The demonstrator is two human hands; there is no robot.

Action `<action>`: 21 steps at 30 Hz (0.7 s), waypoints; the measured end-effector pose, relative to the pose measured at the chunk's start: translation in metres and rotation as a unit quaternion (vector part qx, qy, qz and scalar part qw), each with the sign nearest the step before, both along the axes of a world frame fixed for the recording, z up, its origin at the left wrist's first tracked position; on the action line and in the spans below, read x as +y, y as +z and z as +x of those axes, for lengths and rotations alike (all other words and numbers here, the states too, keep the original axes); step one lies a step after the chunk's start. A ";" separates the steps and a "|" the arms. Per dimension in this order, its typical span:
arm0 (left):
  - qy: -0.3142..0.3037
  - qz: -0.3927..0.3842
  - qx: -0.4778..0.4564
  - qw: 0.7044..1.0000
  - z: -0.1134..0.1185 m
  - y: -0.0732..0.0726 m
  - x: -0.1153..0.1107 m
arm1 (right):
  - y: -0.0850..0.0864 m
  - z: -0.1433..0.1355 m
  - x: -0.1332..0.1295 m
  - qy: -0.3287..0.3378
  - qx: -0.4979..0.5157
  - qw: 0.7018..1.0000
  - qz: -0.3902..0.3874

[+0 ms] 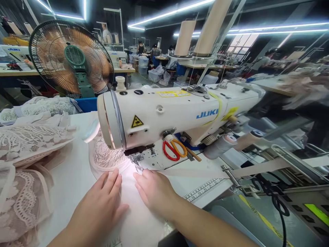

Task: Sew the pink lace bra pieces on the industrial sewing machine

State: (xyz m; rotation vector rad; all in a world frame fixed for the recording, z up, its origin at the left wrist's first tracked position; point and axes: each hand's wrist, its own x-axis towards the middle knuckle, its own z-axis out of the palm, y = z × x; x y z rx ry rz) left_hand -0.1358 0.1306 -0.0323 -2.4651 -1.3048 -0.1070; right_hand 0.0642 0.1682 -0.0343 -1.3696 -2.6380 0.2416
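Observation:
A white JUKI sewing machine (159, 116) stands before me, its presser foot (136, 164) down near a pale pink lace garment (109, 151). Plain pale fabric (140, 219) from the garment spreads toward me under both hands. My left hand (100, 199) lies on it left of the needle area, fingers stretched out and thumb apart. Close to the right of the foot, my right hand (154, 188) has its fingers curled and pinched on the fabric edge. A pale elastic band (195, 173) runs in from the right beside that hand. The needle tip is hard to make out.
Red-and-orange-handled scissors (171, 151) rest against the machine. Lace pieces (28, 144) are heaped at left, with a large fan (74, 58) behind. Thread cones (185, 37) stand above. A metal band guide (233, 178) sits at right, past a printed ruler (205, 190).

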 end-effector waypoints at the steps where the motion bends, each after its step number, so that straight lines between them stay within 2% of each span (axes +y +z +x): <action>1: 0.003 -0.003 -0.006 1.000 -0.001 -0.002 0.001 | -0.001 0.000 0.000 -0.001 -0.001 1.000 0.000; 5: 0.002 0.016 -0.011 1.000 -0.004 -0.009 0.007 | -0.003 0.001 0.001 0.002 0.001 1.000 0.004; 9: -0.009 0.031 0.004 0.999 -0.008 -0.008 0.015 | -0.003 0.001 0.001 0.000 0.000 1.000 0.005; 17: 0.027 -0.039 -0.031 0.998 -0.026 -0.015 0.034 | -0.005 0.001 0.003 0.000 0.010 1.000 0.009; 21: 0.043 -0.055 -0.052 0.996 -0.029 -0.013 0.045 | -0.004 0.000 0.004 0.000 0.004 1.000 -0.006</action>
